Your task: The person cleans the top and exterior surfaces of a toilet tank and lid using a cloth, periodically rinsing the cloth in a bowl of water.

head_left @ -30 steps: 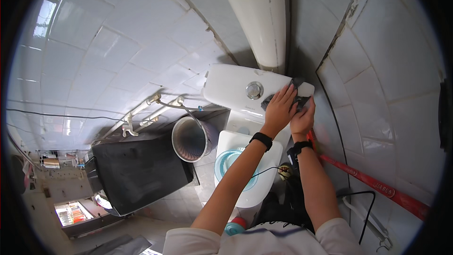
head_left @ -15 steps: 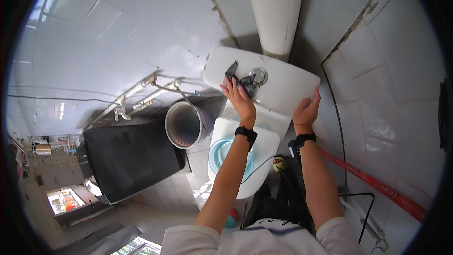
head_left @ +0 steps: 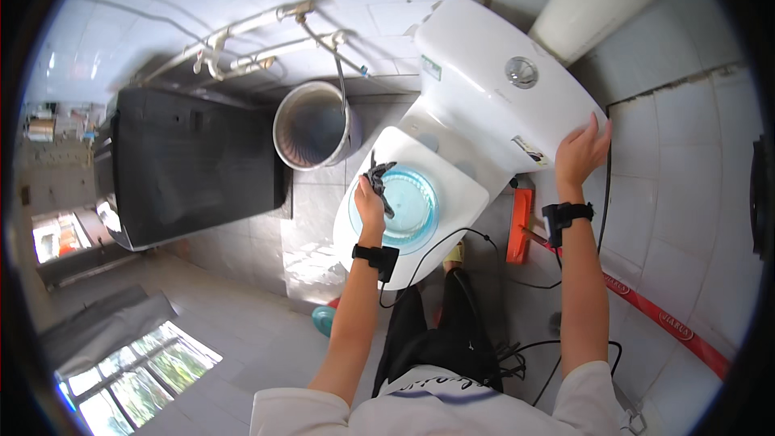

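My left hand (head_left: 370,208) is closed around a crumpled dark cloth (head_left: 378,179). Hand and cloth are over the left side of a translucent light-blue basin (head_left: 413,211), which sits on the closed lid (head_left: 458,186) of a white toilet. At the right end of the toilet tank (head_left: 492,48), my right hand (head_left: 578,155) lies with its fingers stretched and slightly apart, holding nothing. A round chrome flush button (head_left: 521,73) is set in the tank top. Each wrist wears a black strapped device.
A light bucket (head_left: 310,131) stands left of the toilet, beside a large black box-like thing (head_left: 194,169). White pipes with a tap (head_left: 211,60) run along the wall. An orange-headed tool (head_left: 519,226) and a red pole (head_left: 646,307) are at the right. A thin black cable crosses near my legs.
My left hand has carried the dark cloth off the tank top to the basin on the lid. My right hand stays by the tank's right end. The view has turned.
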Motion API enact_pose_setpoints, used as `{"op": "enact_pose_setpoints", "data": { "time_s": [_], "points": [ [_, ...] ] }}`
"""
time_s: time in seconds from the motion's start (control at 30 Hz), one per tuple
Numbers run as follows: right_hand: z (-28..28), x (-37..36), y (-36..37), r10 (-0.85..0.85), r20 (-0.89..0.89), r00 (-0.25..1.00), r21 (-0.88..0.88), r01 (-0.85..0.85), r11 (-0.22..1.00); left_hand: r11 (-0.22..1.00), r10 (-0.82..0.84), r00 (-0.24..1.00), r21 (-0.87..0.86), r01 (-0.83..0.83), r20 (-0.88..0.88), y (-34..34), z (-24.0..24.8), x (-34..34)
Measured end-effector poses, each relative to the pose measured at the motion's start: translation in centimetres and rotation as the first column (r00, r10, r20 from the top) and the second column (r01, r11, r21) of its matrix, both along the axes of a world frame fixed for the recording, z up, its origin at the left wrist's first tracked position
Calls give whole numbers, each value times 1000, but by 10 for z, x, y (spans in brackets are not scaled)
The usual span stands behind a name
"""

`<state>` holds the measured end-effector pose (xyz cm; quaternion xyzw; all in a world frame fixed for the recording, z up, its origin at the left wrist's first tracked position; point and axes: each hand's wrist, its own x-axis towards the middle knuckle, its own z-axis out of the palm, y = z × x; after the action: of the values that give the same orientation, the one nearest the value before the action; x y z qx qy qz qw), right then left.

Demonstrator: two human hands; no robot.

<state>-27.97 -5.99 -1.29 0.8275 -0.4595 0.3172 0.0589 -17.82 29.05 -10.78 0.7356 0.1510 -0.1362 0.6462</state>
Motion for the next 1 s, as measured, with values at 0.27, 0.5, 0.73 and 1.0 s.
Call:
{"op": "enact_pose_setpoints", "data": {
  "time_s": [0.27, 0.5, 0.73, 1.0],
  "points": [
    [-3, 56, 25, 125, -256, 959, 6, -127, 992, 750, -326, 942, 629, 205, 82, 43, -122, -33],
    [2, 50, 15, 103, -255, 961, -4, -108, 994, 183, -640, 661, 758, 626, -392, 14, -102, -71],
    [-1, 58, 21, 151, -242, 958, 36, -147, 989, 647, -670, 738, 423, 634, -81, 83, -134, -55],
    [6, 50, 13, 182, -295, 938, 43, -177, 983, 903, -295, 948, -358, 236, -118, 20, -6, 72]
  ]
}}
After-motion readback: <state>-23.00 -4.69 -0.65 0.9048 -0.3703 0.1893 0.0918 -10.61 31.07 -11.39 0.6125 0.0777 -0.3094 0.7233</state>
